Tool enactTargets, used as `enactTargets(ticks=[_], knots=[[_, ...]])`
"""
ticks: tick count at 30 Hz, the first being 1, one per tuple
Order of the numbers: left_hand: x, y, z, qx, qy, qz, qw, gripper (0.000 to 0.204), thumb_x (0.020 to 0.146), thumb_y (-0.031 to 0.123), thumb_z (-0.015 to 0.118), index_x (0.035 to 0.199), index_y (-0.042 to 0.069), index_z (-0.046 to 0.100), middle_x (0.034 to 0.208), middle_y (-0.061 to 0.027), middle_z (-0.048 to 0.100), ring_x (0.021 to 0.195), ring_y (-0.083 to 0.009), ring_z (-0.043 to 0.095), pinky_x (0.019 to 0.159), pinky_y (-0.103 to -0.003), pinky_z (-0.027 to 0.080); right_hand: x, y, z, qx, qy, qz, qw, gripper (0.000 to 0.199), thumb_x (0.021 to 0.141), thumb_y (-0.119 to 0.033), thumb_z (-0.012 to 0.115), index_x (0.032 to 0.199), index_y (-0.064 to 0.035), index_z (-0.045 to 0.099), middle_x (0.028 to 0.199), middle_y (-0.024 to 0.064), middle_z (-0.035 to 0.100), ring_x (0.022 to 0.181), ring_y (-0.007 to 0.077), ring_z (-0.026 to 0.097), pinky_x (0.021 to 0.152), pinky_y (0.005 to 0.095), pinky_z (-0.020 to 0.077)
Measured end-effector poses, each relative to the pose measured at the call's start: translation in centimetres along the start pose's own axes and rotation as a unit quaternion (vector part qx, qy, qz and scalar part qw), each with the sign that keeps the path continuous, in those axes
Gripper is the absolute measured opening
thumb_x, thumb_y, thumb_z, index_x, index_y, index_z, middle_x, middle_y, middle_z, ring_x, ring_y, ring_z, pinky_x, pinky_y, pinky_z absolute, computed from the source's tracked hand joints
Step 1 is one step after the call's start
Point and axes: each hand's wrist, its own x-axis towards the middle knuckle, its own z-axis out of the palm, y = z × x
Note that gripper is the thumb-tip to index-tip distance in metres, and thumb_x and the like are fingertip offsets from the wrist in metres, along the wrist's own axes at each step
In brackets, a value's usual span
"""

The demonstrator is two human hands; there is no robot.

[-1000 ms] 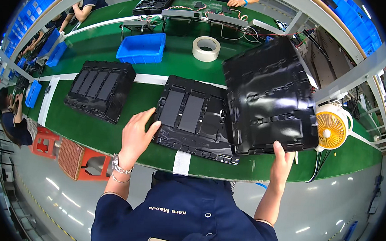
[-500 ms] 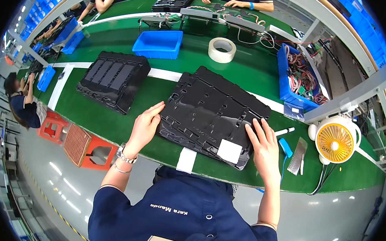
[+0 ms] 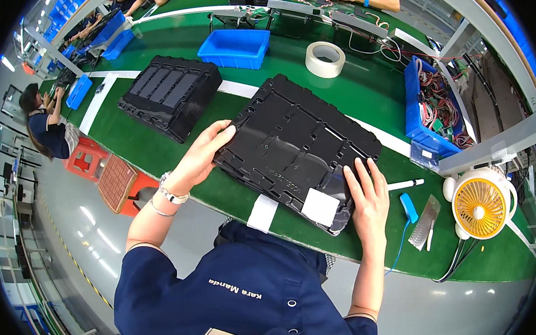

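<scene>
A black moulded plastic tray (image 3: pixel 282 141) with a blank white label (image 3: pixel 321 207) at its near right corner sits slanted in front of me, at the table's front edge. My left hand (image 3: pixel 204 154) grips its left corner, the thumb along the edge and some fingers hidden. On the opposite side, my right hand (image 3: pixel 369 198) holds the right edge, its fingers stretched over the top and its thumb out of sight. I cannot tell whether the tray's underside is fully on the table. Farther left rests another black tray (image 3: pixel 171 97) with long ribbed sections, untouched.
Beyond are a blue bin (image 3: pixel 235 47) and a tape roll (image 3: pixel 325 59). At right stand a blue box of wires (image 3: pixel 434 110) and a yellow-and-white fan (image 3: pixel 479 208). A white marker (image 3: pixel 405 184) and a blue tool (image 3: pixel 408 208) lie beside my right hand. Co-workers sit beyond.
The near tray has turned slightly and shifted toward me, its left side raised a little, with both hands still on it. My view has shifted as well.
</scene>
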Motion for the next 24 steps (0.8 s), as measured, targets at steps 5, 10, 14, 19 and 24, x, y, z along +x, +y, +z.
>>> enactTargets(ticks=[5, 10, 14, 19, 24], knots=[[0.8, 0.9, -0.6, -0.022, -0.061, -0.007, 0.998, 0.033, 0.097, 0.019, 0.056, 0.122, -0.003, 0.055, 0.109, -0.0047, 0.066, 0.096, -0.0099, 0.063, 0.084, -0.025, 0.051, -0.9, 0.0, 0.3, 0.022, 0.054, 0.072, 0.996, 0.054, 0.074, 0.009, 0.055, 0.125, -0.0065, 0.06, 0.138, 0.014, 0.051, 0.127, 0.0351, 0.049, 0.102, 0.0435, 0.0426], [2.8, 2.6, -1.5, -0.119, -0.064, 0.05, 0.99, 0.028, 0.098, 0.018, 0.051, 0.117, -0.002, 0.059, 0.111, -0.01, 0.067, 0.098, -0.0162, 0.066, 0.086, -0.031, 0.054, -2.4, 1.8, -0.1, 0.137, 0.195, 0.233, 0.943, 0.048, 0.078, 0.014, 0.048, 0.122, 0.0011, 0.058, 0.129, 0.0163, 0.057, 0.116, 0.033, 0.056, 0.096, 0.0388, 0.0451], [7.2, 5.0, -0.7, -0.127, -0.031, 0.08, 0.988, 0.023, 0.098, 0.017, 0.054, 0.114, 0.001, 0.061, 0.109, -0.0079, 0.068, 0.097, -0.0168, 0.067, 0.085, -0.033, 0.054, -3.1, 2.8, 0.0, 0.199, 0.221, 0.323, 0.899, 0.035, 0.082, 0.012, 0.048, 0.113, 0.0017, 0.06, 0.118, 0.0152, 0.062, 0.11, 0.0299, 0.06, 0.092, 0.0366, 0.0472], [17.6, 5.5, 0.8, -0.124, -0.072, 0.084, 0.986, 0.02, 0.096, 0.015, 0.057, 0.108, 0.001, 0.064, 0.109, -0.0095, 0.069, 0.099, -0.0194, 0.066, 0.093, -0.035, 0.051, -2.8, 2.9, 0.0, 0.217, 0.211, 0.327, 0.896, 0.029, 0.081, 0.013, 0.048, 0.105, 0.002, 0.061, 0.112, 0.0158, 0.063, 0.104, 0.0302, 0.061, 0.09, 0.0369, 0.0489], [27.1, 3.4, 3.3, -0.107, -0.062, 0.026, 0.992, 0.014, 0.096, 0.018, 0.059, 0.098, 0.004, 0.06, 0.098, -0.0075, 0.066, 0.091, -0.0189, 0.065, 0.084, -0.037, 0.054, -3.1, 3.6, 0.1, 0.219, 0.216, 0.344, 0.888, 0.024, 0.084, 0.013, 0.049, 0.1, 0.0014, 0.062, 0.105, 0.0148, 0.065, 0.096, 0.027, 0.064, 0.081, 0.0338, 0.0516]])
